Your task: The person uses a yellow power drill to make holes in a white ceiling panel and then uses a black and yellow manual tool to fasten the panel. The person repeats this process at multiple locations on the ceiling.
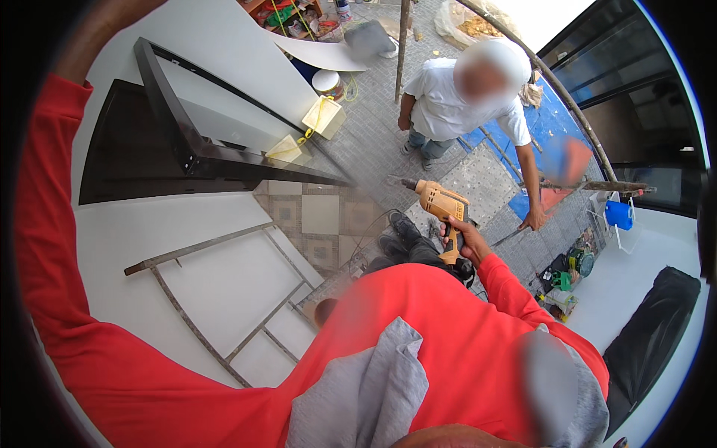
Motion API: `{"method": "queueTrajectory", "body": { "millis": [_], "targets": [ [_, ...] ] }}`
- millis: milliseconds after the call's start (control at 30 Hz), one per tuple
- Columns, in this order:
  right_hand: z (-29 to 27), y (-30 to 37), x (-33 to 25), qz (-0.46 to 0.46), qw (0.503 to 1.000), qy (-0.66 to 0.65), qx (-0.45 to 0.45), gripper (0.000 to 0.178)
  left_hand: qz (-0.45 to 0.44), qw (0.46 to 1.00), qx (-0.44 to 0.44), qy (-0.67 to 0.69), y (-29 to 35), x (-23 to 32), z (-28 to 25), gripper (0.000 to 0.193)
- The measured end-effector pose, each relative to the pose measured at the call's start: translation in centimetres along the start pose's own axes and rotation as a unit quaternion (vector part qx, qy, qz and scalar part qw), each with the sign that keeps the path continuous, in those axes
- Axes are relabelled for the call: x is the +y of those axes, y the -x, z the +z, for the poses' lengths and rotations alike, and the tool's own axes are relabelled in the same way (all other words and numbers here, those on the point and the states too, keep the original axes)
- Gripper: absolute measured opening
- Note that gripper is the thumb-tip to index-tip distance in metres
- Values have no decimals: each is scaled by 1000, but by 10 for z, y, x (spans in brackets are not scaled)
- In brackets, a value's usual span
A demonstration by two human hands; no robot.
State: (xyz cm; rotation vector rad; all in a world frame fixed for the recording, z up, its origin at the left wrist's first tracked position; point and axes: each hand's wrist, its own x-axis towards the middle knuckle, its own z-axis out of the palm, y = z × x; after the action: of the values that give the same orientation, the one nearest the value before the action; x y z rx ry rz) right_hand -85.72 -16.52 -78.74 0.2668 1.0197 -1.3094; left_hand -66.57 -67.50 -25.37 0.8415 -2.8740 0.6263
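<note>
My right hand (467,243) is wrapped round the handle of a yellow power drill (442,201). The drill's nose points left and slightly up, with a bit at its tip. My left arm, in a red sleeve, reaches up along the left side. Only the wrist end of my left hand (112,22) shows at the top edge; its fingers lie beyond the picture. Nearest to that arm is a dark metal frame (168,112) standing out from the white wall. The drill's tip is apart from the frame's lower end.
A person in a white shirt (463,97) stands ahead, one hand by a thin rod. Scaffold poles (403,52) rise nearby. A ladder-like metal frame (224,358) stands at lower left. White bucket (327,82), blue tarp (549,112), blue container (618,215) and tools (579,261) lie about.
</note>
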Motion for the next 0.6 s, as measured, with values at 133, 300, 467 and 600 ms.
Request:
{"method": "queueTrajectory", "body": {
  "millis": [133, 300, 467, 600],
  "targets": [
    [4, 4, 7, 13, 999, 41, 16, 34, 5, 973, -158, 166, 75, 3, 123, 53],
    [4, 4, 17, 20, 992, 96, 82, 31, -106, 906, -132, 388, 120, -5, 233, 63],
    [-10, -5, 32, 34, 979, 137, 146, 30, -103, 857, -48, 502, 124, -4, 249, 50],
    [-12, -12, 37, 45, 981, 121, 146, 29, -106, 898, -99, 416, 122, 3, 232, 56]
  ]
}}
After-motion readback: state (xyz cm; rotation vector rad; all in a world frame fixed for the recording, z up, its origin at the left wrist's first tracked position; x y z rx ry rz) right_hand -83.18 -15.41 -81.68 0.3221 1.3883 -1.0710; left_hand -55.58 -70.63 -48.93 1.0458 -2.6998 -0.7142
